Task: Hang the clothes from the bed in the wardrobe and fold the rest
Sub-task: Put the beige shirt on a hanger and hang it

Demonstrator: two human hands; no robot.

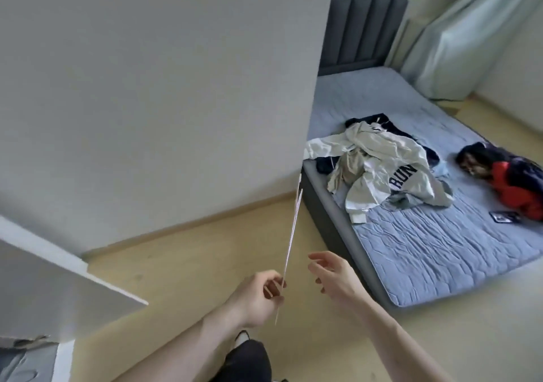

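The person's left hand (258, 296) is gripping thin white hangers (292, 234) seen edge-on, angling up toward one o'clock. The right hand (332, 275) is hovering just beside them at three o'clock, fingers loosely spread and holding nothing. Over on the bed (426, 243), at two o'clock from the hands, a pale sweatshirt (388, 170) is lying crumpled over dark clothes (393, 128). A red and dark bundle (511, 178) is sitting at its three o'clock, with a phone (506, 216) just beside that.
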